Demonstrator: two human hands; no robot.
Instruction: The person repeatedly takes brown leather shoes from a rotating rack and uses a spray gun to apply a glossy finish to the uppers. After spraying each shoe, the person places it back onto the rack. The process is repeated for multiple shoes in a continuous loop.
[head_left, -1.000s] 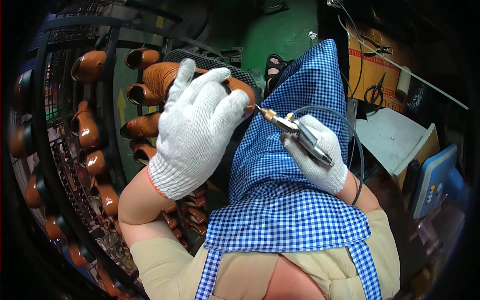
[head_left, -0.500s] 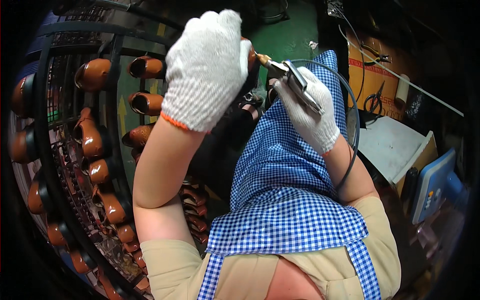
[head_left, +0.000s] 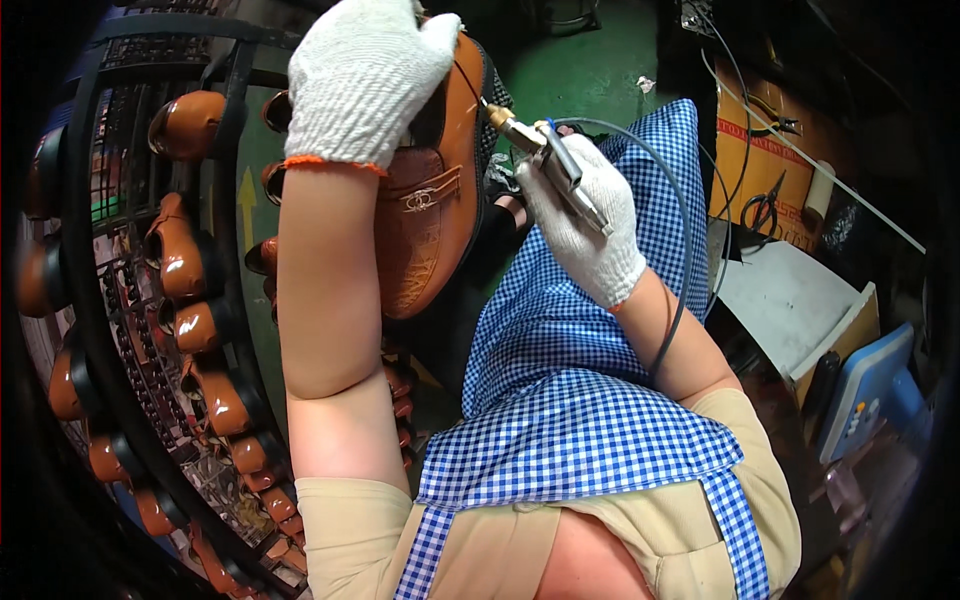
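Observation:
A brown leather shoe [head_left: 418, 230] with a metal ornament and a dark sole hangs in front of me, toe toward my body. My left hand [head_left: 365, 80], in a white knit glove with an orange cuff edge, is closed at the heel end; its fingertips are partly out of view. In my gloved right hand [head_left: 595, 225] is a small spray gun [head_left: 540, 145] with a brass nozzle and a grey hose. The nozzle points at the shoe's side, close to it but apparently not touching.
Black metal racks [head_left: 225, 150] with several glossy brown shoes [head_left: 190, 125] stand at the left. To the right are an orange carton [head_left: 745, 165] with scissors [head_left: 765, 210] and pliers on it, a white board [head_left: 790, 300] and a blue-and-white device [head_left: 865, 395]. The hose [head_left: 685, 240] loops beside my right arm.
My left hand has moved up and left and turned the shoe, so its top and toe now show. The right hand with the spray gun has shifted slightly left.

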